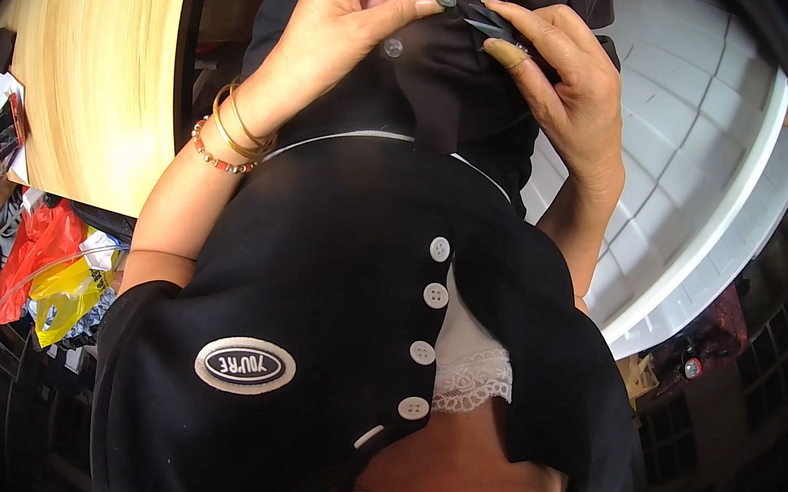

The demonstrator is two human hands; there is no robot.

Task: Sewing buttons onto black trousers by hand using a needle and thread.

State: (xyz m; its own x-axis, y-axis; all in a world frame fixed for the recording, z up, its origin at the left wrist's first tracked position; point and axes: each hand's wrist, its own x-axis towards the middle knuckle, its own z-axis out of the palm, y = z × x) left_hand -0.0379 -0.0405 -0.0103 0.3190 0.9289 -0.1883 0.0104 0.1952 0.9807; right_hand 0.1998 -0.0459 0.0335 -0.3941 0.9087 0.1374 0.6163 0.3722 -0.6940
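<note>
My left hand (356, 12) pinches a small dark button (447, 1) between thumb and forefinger, at the edge of a dark garment (431, 77) lying over my lap. Just to the right, my right hand (566, 72) is closed around a pair of small thread snips (485, 23). Their dark blades point left, close to the button but seemingly apart from it. A tan cover wraps the tip of my right thumb. Below my left fingers, a clear button (393, 47) sits on the garment. Any thread is too fine to make out.
A light wood tabletop (107, 53) lies to my left. Red (38, 247) and yellow (67, 293) plastic bags are bunched beside it, below. On my right stands a large white plastic bin (701, 249) with a raised rim, near my right forearm.
</note>
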